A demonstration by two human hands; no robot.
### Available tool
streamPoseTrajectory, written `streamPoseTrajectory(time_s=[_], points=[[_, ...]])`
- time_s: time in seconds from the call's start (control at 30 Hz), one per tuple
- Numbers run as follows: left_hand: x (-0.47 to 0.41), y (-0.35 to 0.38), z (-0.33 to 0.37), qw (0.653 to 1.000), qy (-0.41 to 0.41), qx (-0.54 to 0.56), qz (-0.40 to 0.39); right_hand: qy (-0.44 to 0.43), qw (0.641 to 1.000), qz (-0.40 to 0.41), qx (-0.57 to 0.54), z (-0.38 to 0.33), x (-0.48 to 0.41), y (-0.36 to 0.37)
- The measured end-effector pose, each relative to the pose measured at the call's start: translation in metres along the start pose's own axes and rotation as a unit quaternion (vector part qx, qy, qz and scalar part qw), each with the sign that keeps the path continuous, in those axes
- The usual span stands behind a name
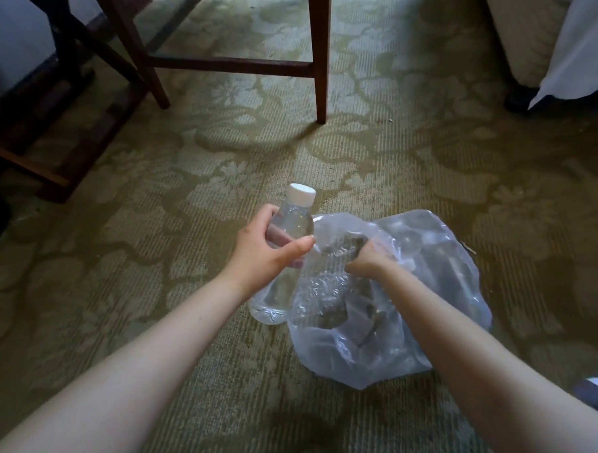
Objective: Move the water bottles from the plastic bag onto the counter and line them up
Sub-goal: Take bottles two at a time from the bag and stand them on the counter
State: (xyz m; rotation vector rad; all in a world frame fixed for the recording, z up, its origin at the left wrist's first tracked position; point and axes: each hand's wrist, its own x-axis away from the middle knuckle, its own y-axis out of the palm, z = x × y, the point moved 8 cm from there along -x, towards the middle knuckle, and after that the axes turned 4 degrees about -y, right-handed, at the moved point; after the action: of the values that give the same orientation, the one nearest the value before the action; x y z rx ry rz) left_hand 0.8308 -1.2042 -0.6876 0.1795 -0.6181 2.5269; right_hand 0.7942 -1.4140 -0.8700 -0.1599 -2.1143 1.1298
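The floor is carpet (152,205), olive green with a pale floral pattern. Beyond the left hand (268,251) stands a dark wooden chair (317,54), its two legs joined by a crossbar. Further left is a dark wooden stand (80,109). Beyond the right hand (367,261), to its right, white cloth (574,43) hangs beside a beige upholstered base (515,28). The carpet is brightest at the far edge.
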Motion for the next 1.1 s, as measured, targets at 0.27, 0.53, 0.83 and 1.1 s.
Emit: streamPoseTrajectory(time_s=[0.27,0.53,0.83,1.1], points=[[-0.005,-0.018,-0.023,0.999,-0.022,0.030,-0.002,-0.051,0.990,-0.111,-0.066,-0.014,0.018,0.062],[-0.006,-0.027,-0.036,0.999,-0.037,0.037,0.013,-0.115,0.980,-0.157,0.040,-0.044,0.039,0.090],[-0.010,-0.048,-0.042,0.996,-0.063,0.041,0.045,-0.177,0.954,-0.179,-0.163,-0.050,0.078,0.039],[0.012,-0.081,-0.026,0.978,-0.093,0.106,0.155,-0.202,0.910,-0.153,-0.327,-0.100,0.134,-0.028]])
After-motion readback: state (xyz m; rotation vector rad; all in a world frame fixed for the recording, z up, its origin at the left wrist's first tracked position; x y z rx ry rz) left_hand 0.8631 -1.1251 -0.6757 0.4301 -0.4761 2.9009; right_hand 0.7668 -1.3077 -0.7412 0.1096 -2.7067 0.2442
